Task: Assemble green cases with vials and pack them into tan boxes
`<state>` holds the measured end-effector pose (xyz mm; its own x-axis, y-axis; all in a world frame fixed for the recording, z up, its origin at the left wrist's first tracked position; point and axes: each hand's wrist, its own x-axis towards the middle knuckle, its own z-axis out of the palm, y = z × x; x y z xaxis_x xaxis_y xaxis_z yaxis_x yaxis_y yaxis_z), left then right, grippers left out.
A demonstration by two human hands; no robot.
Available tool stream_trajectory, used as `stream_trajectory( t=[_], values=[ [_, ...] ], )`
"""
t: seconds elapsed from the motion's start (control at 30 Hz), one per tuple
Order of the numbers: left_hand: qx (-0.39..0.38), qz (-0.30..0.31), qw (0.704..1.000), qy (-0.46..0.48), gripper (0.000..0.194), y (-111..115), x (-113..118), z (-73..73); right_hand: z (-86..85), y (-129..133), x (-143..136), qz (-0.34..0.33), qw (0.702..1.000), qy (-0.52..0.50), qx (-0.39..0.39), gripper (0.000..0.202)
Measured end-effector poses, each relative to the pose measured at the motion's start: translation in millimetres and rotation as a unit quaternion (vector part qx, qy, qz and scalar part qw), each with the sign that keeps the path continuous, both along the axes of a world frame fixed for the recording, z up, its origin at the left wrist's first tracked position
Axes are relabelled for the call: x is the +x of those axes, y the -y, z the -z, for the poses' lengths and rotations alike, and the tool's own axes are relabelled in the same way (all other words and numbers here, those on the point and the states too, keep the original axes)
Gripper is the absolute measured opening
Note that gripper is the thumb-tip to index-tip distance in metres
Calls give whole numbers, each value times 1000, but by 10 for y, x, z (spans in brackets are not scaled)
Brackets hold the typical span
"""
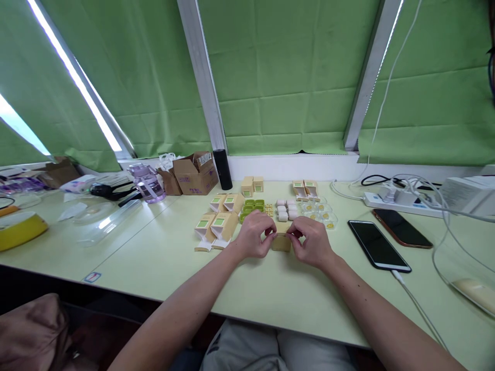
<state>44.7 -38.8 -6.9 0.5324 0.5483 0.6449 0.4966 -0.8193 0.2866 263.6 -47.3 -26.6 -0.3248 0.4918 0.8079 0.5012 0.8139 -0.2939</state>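
Observation:
A small tan cardboard box [281,243] stands on the table between my two hands. My left hand [255,234] pinches its upper left edge between thumb and fingers. On the opposite edge, my right hand [310,240] grips the box the same way. Just beyond lie white rounded pieces [283,210] in rows, small yellow pieces [268,209] and green square cups [251,207]. Clear plastic cups with yellow centres [320,212] sit behind my right hand. Open tan boxes with green labels [218,226] are grouped to the left of my left hand.
Closed small boxes [252,185] and two open ones [305,189] stand farther back. Two phones [379,245] [402,228], a power strip [402,204] and cables are on the right. A purple bottle [147,183], a brown carton [196,173] and a black cylinder [222,169] stand left.

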Motion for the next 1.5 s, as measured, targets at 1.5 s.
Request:
stream_trajectory(
  t=[1.5],
  values=[
    [-51,-188,980,30,23,-127,10,126,-78,-42,121,36,981,76,-173,31]
  ],
)
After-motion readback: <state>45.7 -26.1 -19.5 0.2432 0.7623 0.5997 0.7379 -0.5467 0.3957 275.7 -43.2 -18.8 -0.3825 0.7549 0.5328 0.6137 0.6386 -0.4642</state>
